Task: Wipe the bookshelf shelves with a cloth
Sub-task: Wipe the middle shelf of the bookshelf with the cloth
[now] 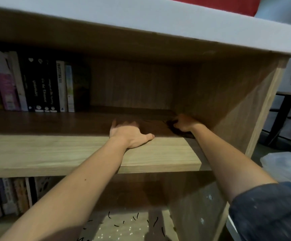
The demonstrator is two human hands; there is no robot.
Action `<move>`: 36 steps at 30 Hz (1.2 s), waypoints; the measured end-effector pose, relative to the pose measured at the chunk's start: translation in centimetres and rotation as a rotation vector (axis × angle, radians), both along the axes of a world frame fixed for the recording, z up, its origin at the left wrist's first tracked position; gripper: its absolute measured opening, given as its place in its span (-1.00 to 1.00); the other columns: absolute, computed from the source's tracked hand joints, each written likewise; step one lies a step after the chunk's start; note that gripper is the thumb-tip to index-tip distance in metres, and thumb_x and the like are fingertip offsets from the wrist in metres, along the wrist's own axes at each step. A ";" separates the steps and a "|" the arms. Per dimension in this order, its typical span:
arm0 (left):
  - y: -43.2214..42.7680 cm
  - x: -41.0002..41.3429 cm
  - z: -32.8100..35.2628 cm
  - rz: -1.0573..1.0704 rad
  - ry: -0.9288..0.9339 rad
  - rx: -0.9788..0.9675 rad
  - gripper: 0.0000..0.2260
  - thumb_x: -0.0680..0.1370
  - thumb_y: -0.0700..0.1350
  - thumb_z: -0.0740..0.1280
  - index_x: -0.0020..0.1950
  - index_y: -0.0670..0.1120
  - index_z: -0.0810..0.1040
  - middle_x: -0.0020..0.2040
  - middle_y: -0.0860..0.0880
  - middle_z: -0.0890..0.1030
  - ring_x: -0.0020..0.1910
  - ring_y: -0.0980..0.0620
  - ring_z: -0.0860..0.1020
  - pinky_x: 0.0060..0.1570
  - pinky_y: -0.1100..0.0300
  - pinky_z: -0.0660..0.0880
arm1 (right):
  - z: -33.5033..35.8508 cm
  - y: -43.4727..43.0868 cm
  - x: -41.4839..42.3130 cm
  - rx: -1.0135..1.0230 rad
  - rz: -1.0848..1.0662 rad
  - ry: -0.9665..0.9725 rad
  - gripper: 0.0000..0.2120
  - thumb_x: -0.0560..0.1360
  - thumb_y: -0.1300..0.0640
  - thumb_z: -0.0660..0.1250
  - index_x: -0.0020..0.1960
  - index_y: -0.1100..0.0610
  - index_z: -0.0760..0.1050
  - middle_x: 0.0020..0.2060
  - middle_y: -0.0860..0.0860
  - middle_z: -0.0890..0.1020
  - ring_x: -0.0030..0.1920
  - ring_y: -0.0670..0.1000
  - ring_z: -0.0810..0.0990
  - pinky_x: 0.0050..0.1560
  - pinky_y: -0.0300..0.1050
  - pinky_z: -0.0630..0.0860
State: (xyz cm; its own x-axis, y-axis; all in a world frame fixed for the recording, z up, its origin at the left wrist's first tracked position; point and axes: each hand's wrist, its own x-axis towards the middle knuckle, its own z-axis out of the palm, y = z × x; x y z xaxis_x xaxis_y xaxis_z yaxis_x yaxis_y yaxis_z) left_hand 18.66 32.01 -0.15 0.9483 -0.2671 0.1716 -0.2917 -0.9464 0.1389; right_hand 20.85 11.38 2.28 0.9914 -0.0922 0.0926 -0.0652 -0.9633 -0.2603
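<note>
A wooden bookshelf fills the view, with its middle shelf (57, 150) running across in front of me. My right hand (184, 123) grips a dark cloth (177, 131) deep in the shelf's right corner, close to the side panel (228, 108). The cloth lies on the shelf board, mostly in shadow. My left hand (131, 134) rests on the shelf, fingers spread flat on the board and thumb along its front edge.
A row of upright books (36, 84) stands at the left of this shelf. More books (10, 197) fill the left of the shelf below. Right of the bookshelf are a dark table frame (284, 115) and a plastic bag (287, 164).
</note>
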 end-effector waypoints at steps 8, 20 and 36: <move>0.1 -0.2 0.3 -0.013 0.006 0.028 -0.33 0.48 0.42 0.00 0.41 0.01 0.37 0.39 -0.04 0.40 0.39 -0.07 0.31 0.43 -0.10 -0.08 | 0.3 -1.4 -3.4 -0.028 0.168 0.007 -0.67 0.54 0.29 0.20 0.21 0.02 0.54 0.16 0.02 0.55 0.09 0.05 0.51 0.14 -0.12 0.44; 0.2 0.2 0.2 -0.032 0.002 0.012 -0.37 0.48 0.40 0.03 0.33 0.02 0.45 0.32 -0.03 0.46 0.34 -0.06 0.37 0.43 -0.10 -0.06 | -0.4 -0.5 -4.3 -0.018 0.154 -0.042 -0.69 0.56 0.24 0.18 0.25 0.02 0.51 0.21 0.02 0.53 0.11 0.02 0.50 0.07 -0.22 0.39; 0.4 -0.2 0.4 -0.029 0.040 -0.067 -0.45 0.53 0.29 0.07 0.38 -0.02 0.40 0.36 -0.09 0.43 0.35 -0.10 0.34 0.43 -0.12 0.04 | -0.1 2.5 -3.1 -0.013 0.025 -0.024 -0.72 0.58 0.14 0.16 0.24 0.12 0.51 0.08 0.09 0.59 -0.05 0.05 0.53 0.03 -0.07 0.48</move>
State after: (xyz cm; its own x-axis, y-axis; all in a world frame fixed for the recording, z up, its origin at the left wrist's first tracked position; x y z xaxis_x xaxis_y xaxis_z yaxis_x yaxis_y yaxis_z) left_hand 18.42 32.40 0.24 0.9468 -0.2836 0.1524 -0.3117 -0.9259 0.2133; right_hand 17.74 13.84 2.16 0.9908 -0.0662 0.1179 -0.0351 -0.9680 -0.2486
